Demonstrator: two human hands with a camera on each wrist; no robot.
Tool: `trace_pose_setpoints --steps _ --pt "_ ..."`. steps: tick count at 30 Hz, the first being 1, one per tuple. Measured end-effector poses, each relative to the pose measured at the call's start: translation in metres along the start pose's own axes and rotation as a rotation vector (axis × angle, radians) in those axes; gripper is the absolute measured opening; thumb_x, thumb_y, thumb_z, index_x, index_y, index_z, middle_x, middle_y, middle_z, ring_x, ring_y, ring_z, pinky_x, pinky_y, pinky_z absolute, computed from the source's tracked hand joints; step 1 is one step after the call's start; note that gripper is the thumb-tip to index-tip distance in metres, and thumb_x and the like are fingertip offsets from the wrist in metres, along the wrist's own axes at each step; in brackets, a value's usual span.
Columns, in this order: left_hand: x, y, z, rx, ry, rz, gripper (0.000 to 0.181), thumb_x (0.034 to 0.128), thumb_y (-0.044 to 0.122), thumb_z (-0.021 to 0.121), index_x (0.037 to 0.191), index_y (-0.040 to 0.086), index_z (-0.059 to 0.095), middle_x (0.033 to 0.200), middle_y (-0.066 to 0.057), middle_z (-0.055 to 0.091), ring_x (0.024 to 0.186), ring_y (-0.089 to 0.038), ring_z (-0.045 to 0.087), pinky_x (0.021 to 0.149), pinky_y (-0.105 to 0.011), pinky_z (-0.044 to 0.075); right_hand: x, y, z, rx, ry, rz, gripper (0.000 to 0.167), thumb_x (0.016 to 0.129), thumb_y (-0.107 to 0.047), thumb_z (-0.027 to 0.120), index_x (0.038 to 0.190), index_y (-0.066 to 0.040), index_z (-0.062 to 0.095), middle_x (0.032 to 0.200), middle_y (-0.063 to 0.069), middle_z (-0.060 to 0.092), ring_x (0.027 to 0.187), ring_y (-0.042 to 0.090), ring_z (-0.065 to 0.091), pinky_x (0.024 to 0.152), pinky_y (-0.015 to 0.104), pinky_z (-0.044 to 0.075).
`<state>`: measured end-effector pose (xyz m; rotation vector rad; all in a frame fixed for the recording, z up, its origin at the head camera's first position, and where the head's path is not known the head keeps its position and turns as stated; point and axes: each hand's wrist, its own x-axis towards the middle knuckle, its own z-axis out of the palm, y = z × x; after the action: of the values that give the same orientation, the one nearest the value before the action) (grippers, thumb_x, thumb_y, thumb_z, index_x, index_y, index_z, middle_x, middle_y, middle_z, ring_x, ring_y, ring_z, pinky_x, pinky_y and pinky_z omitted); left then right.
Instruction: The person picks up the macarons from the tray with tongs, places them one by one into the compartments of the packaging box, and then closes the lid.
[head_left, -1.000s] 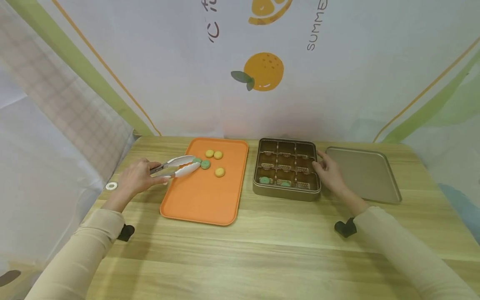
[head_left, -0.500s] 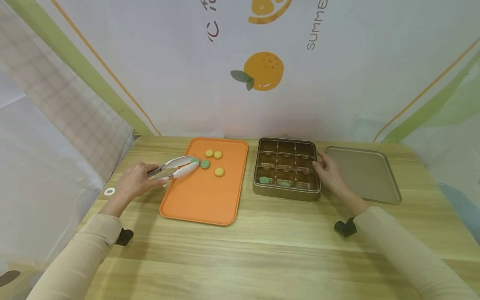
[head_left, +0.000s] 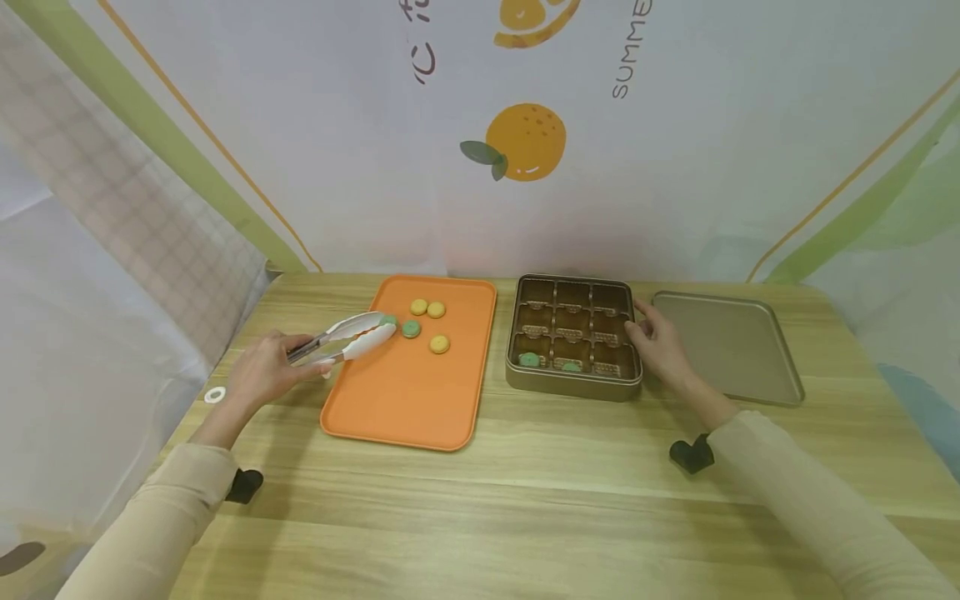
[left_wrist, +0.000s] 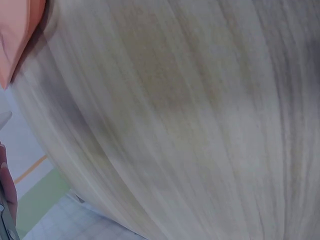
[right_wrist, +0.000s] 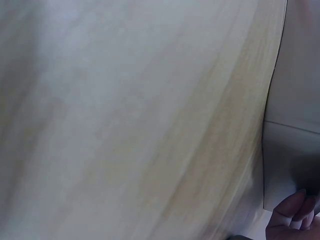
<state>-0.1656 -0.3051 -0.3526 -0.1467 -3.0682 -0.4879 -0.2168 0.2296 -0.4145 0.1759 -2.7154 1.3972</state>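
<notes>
In the head view my left hand [head_left: 258, 371] holds metal tongs with white tips [head_left: 367, 340]. A green macaron [head_left: 387, 321] sits between those tips, partly hidden, above the orange tray [head_left: 405, 408]. Another green macaron [head_left: 411, 329] and several yellow macarons [head_left: 438, 344] lie on the tray. My right hand [head_left: 660, 346] grips the right edge of a brown tin box [head_left: 573, 385], thumb at the rim. Its divided insert has green macarons [head_left: 528, 360] in the front-left and front-middle compartments. The right wrist view shows curled fingers [right_wrist: 292, 212] by the box wall.
A flat bronze-coloured lid [head_left: 731, 350] lies right of the box. At the left table edge is a small white ring [head_left: 215, 395]. Behind the wooden table [head_left: 480, 517] hangs a printed white cloth [head_left: 360, 167].
My left hand has drawn slightly left and toward me with the tongs, and the green macaron between their tips has shifted slightly left. My right hand and the box stay in place.
</notes>
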Motion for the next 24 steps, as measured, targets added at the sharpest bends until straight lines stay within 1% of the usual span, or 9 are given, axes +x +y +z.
trace_pose_setpoints --steps 4,6,9,11,13,16,19,22,24 --pt "-0.002 0.006 0.000 -0.021 0.006 0.005 0.064 0.0770 0.041 0.075 0.124 0.000 0.060 0.106 -0.026 0.060 0.075 -0.026 0.051 0.056 -0.030 0.035 0.001 0.000 0.000 -0.006 0.007 0.001 0.052 0.099 -0.017 0.043 0.144 0.005 0.030 0.089 0.017 0.056 0.077 0.013 0.049 0.066 0.020 0.043" --pt "-0.002 0.011 0.000 -0.033 0.011 0.013 0.065 0.0769 0.043 0.075 0.124 0.001 0.060 0.104 -0.024 0.061 0.074 -0.026 0.051 0.057 -0.030 0.035 0.001 0.000 0.000 -0.006 0.007 0.004 0.051 0.099 -0.016 0.043 0.144 0.005 0.030 0.089 0.017 0.056 0.077 0.013 0.049 0.066 0.020 0.043" --pt "-0.002 0.022 0.000 -0.050 0.029 0.037 0.064 0.0750 0.043 0.076 0.123 0.003 0.062 0.094 -0.018 0.061 0.068 -0.022 0.048 0.054 -0.029 0.033 0.001 0.000 0.000 -0.007 0.011 -0.001 0.051 0.099 -0.016 0.044 0.143 0.006 0.030 0.088 0.016 0.056 0.076 0.012 0.049 0.066 0.020 0.042" --pt "-0.001 0.030 0.000 -0.063 0.035 0.052 0.063 0.0738 0.042 0.077 0.122 0.005 0.063 0.087 -0.013 0.059 0.063 -0.019 0.044 0.052 -0.029 0.032 0.001 0.000 0.000 -0.003 0.009 -0.002 0.051 0.099 -0.015 0.044 0.143 0.006 0.030 0.086 0.015 0.055 0.074 0.011 0.048 0.065 0.020 0.042" --pt "0.000 0.039 0.002 -0.082 0.032 0.067 0.062 0.0735 0.041 0.078 0.123 0.006 0.063 0.084 -0.011 0.057 0.061 -0.018 0.042 0.051 -0.029 0.031 0.001 0.000 0.000 0.002 0.007 -0.005 0.051 0.098 -0.015 0.044 0.143 0.007 0.030 0.085 0.014 0.054 0.072 0.010 0.047 0.064 0.020 0.042" --pt "0.003 0.053 0.004 -0.109 0.017 0.086 0.063 0.0739 0.041 0.078 0.124 0.007 0.062 0.084 -0.008 0.055 0.061 -0.018 0.040 0.051 -0.029 0.031 0.000 0.000 0.000 0.009 0.003 -0.006 0.051 0.098 -0.014 0.044 0.143 0.007 0.030 0.084 0.013 0.052 0.070 0.010 0.046 0.062 0.020 0.041" --pt "0.005 0.068 0.006 -0.136 0.012 0.113 0.063 0.0734 0.039 0.079 0.124 0.008 0.062 0.086 -0.008 0.055 0.062 -0.018 0.041 0.052 -0.029 0.032 0.000 -0.001 0.000 0.007 0.004 -0.009 0.051 0.099 -0.014 0.044 0.143 0.007 0.030 0.085 0.014 0.054 0.072 0.009 0.047 0.063 0.020 0.042" --pt "0.007 0.084 0.008 -0.158 0.019 0.148 0.061 0.0722 0.038 0.080 0.123 0.009 0.063 0.089 -0.008 0.058 0.061 -0.017 0.041 0.053 -0.029 0.033 -0.001 -0.001 0.000 0.009 0.003 -0.008 0.051 0.099 -0.015 0.044 0.143 0.007 0.030 0.088 0.016 0.055 0.073 0.010 0.048 0.063 0.019 0.042" --pt "0.009 0.094 0.010 -0.172 0.019 0.175 0.059 0.0722 0.038 0.080 0.122 0.009 0.064 0.094 -0.010 0.060 0.061 -0.017 0.041 0.053 -0.029 0.034 -0.001 -0.001 0.000 0.012 0.002 -0.008 0.051 0.099 -0.015 0.044 0.143 0.007 0.030 0.088 0.016 0.055 0.072 0.010 0.048 0.063 0.020 0.042"
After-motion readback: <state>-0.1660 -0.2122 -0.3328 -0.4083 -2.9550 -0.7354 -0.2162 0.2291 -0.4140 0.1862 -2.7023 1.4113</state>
